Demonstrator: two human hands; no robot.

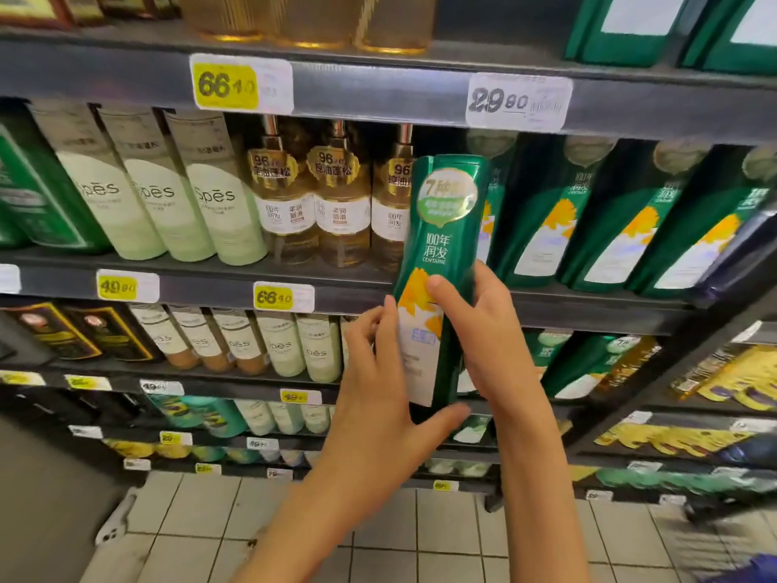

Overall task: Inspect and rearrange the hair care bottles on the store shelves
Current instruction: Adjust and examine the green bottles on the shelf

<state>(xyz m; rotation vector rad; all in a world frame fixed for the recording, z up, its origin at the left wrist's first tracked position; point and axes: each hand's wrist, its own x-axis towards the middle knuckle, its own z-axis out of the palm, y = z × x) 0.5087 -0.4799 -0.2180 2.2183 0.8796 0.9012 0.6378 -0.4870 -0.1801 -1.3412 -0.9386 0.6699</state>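
**One bottle out for checking, the shelves waiting**

A person is holding a single green bottle (445, 246) in the air, just in front of the front edge of the middle shelf (202, 288). It is standing nearly upright, leaning a little to the right, with its printed face turned toward the camera. It is not touching any shelf.

The left hand (378, 397) is cradling the bottle from below. Its thumb is reaching under the base and its fingers (370, 326) are curling against the bottle's left edge. The right hand (492, 338) is gripping the right side, its thumb (445, 292) lying across the front label. Its other fingers are wrapping behind the bottle, out of sight.

Judging by this, the work is sitting in the inspecting part: the label is being read, not placed. Behind the bottle, matching green bottles (542, 229) are lining the right stretch of the same shelf. Amber pump bottles (336, 204) are filling the middle and pale green bottles (168, 195) are leaning toward the left end.

Whether a gap is waiting for this bottle cannot be told, since the bottle itself is covering that spot. Returning it to the shelf is probably coming up, and the rows on the lower shelves appear untouched.
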